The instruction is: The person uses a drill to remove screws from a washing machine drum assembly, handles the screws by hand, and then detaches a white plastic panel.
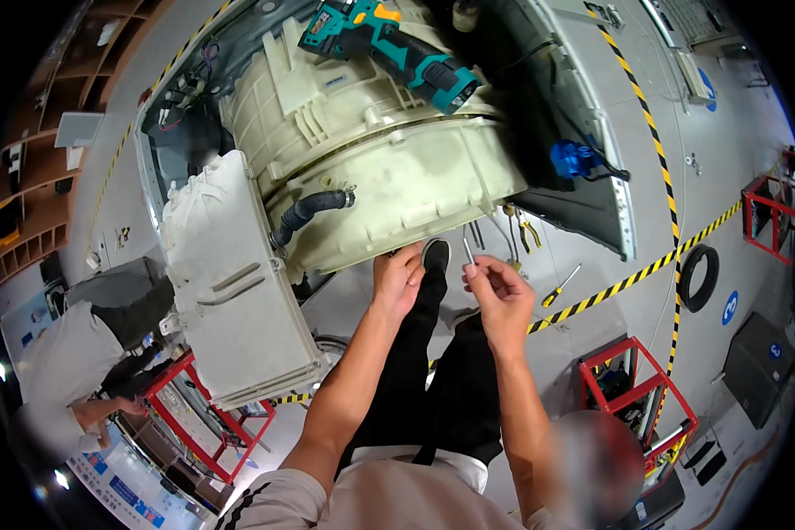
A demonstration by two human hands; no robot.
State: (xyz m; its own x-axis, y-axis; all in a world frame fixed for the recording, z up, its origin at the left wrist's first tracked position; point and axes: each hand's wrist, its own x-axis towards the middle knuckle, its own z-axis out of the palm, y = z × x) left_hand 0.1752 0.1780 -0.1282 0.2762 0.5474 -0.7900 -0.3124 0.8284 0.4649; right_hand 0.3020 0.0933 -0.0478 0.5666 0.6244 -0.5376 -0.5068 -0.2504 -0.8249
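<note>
My left hand [397,281] is closed, its fingertips at the lower edge of a cream plastic washing machine tub [415,190]. What those fingers hold, if anything, is hidden. To its right, my right hand [502,305] pinches a thin metal rod [468,251] between thumb and fingers, pointing up toward the tub's edge. A black rubber hose [314,210] curves along the tub's front. On top of the tub lies a teal and black cordless power tool [389,49]. A flat whitish plastic housing [230,283] hangs at the tub's left.
Yellow-handled pliers [528,231] and a yellow screwdriver [561,287] lie on the floor beyond my right hand. A blue part [574,159] sits at the grey cabinet's right wall [596,203]. Red metal frames [632,375] stand at right and left. Another person [71,358] bends at the left.
</note>
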